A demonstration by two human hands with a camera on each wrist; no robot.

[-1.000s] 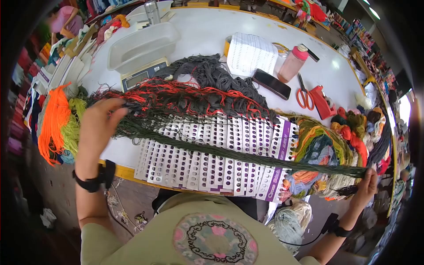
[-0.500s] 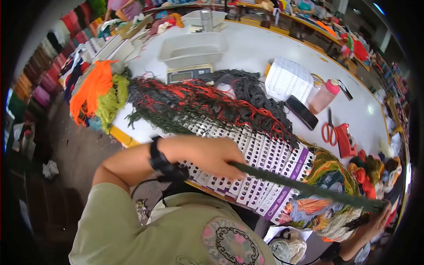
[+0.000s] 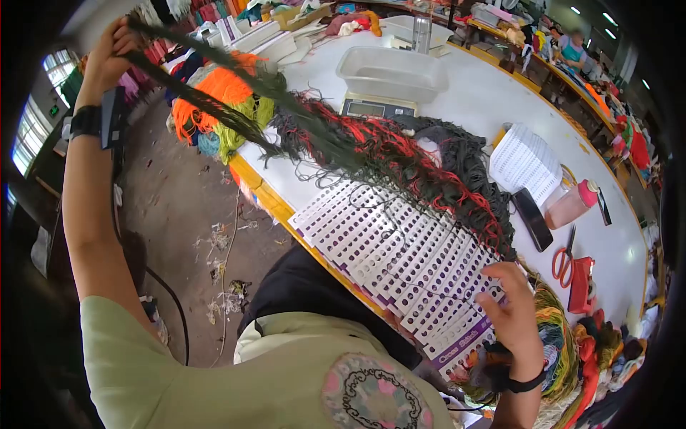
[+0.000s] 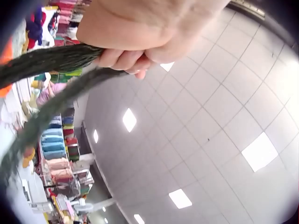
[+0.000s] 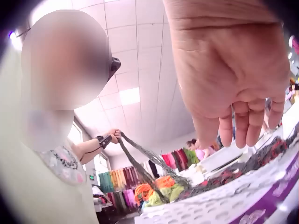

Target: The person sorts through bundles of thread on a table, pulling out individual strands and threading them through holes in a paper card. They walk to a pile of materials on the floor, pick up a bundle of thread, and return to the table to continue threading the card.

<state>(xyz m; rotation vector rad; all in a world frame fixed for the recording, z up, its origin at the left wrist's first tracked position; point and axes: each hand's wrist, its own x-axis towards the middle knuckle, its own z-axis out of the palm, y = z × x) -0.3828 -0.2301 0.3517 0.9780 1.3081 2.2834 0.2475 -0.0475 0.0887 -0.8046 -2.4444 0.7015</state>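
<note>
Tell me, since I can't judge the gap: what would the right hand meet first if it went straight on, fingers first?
Probably the punched white cards just beyond the right hand; depth is unclear.

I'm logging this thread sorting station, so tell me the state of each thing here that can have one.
left hand: raised, gripping the dark green skein
dark green skein: lifted, doubled, trailing to the table
right hand: open over the punched cards
scale tray: empty
scissors: closed
pink bottle: capped, lying down

Bench: digital scale (image 3: 377, 107) carrying a clear tray (image 3: 391, 71); black phone (image 3: 532, 219), pink bottle (image 3: 569, 206), red scissors (image 3: 562, 260). Orange yarn bundle (image 3: 214, 96) at far edge.
</note>
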